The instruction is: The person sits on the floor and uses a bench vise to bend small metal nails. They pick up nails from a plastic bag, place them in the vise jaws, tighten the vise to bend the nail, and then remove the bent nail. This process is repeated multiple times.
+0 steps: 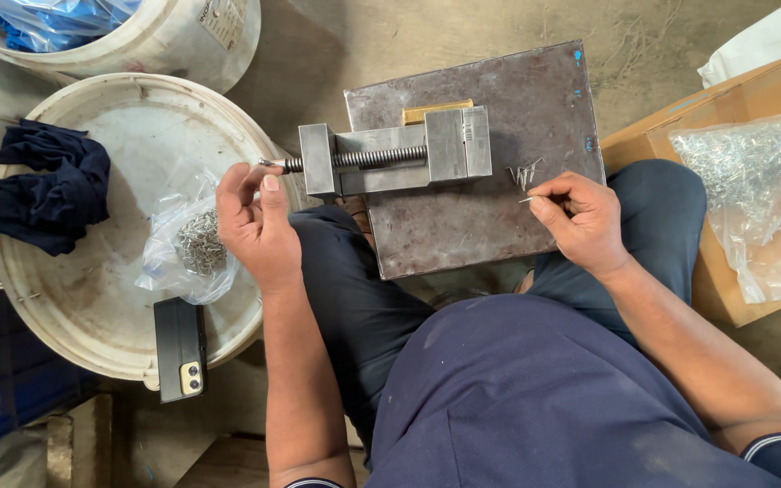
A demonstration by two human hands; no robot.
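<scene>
Dark blue shirt cloth (535, 398) fills the view closest to me, with my trousered knees under the steel plate (499, 163) that serves as my surface. On that plate lies a small grey vise (399, 158), its threaded screw pointing toward my left hand (255, 221). That hand has its thumb and fingers pinched together on the end of the vise's screw handle (271, 164), the rest of the fingers curled loosely. My right hand (580, 217) is nearly closed, fingertips nipping a thin metal pin (526, 199), just below a little cluster of similar pins (526, 172) lying on the plate beside the vise. Left of my left hand, on a white bucket lid (74, 298), sit a clear bag of small metal pieces (193, 244), a dark phone (180, 348) and a crumpled navy cloth (42, 185). Beyond my right hand, a cardboard box (662, 136) holds a large clear bag of metal parts (761, 190).
</scene>
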